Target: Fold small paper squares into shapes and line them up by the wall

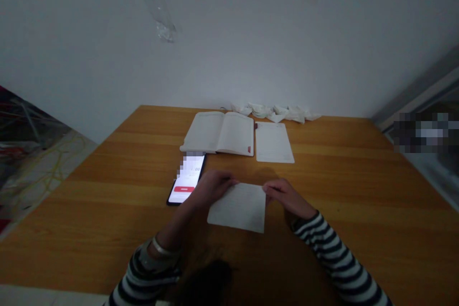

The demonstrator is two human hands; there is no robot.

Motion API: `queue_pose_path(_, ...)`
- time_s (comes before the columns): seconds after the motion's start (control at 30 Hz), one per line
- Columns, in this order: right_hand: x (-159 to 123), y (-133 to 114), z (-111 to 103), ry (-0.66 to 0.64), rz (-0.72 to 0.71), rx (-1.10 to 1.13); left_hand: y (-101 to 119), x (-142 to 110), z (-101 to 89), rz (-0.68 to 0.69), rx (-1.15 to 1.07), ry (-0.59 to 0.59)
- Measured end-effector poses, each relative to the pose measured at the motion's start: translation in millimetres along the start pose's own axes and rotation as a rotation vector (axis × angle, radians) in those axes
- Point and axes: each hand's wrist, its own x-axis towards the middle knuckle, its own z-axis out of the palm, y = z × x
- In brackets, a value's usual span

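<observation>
Nearest the camera are two black-and-white striped sleeves (344,267), one on each side at the bottom. Between them is a dark, blurry shape (211,282), and I cannot tell what it is. A thin, pale band (161,247) goes around the left wrist.

The left hand (214,186) has its thumb and fingers pinched together on the top left corner of a flat white sheet of paper with faint lines (238,208). The right hand (287,196) pinches the top right corner, with its thumb on the paper near the edge. So the sheet is between the two hands, over the near part of a big brown wooden table (340,167). I cannot tell if its bottom edge touches the wood.

Just left of the left hand lies a black phone with a bright screen and a red button (186,179). The left arm hides its bottom right corner. Past the phone is an open notebook with blank-looking pale pages (234,134). Right beside the notebook lies another white sheet with rounded corners (274,142). Behind them, a row of crumpled white tissues (276,112) sits at the back of the table, by a plain pale wall (251,33). A see-through plastic strip (154,0) hangs on the wall.
</observation>
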Motion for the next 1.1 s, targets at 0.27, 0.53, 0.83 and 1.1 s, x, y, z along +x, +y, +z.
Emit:
queue_pose_path(0.27, 0.3, -0.1, 4.2, 0.004, 0.013, 0.063, -2.0, -1.3, -0.3, 0.0, -0.036, -0.017)
queue_pose_path(0.53, -0.1, 4.2, -15.1, 0.497, 0.02, 0.294, -6.9, 3.4, -8.6, -0.187, -0.241, 0.498)
queue_pose_path(0.83, 10.7, 6.7, 47.8, 0.511, 0.085, 0.422, 10.3, -0.3, 46.6, -0.264, -0.524, 0.317)
queue_pose_path(1.1, 3.7, 2.8, 43.4, 0.214, 0.065, 0.335, 8.2, -1.7, 43.5, -0.236, -0.546, 0.217)
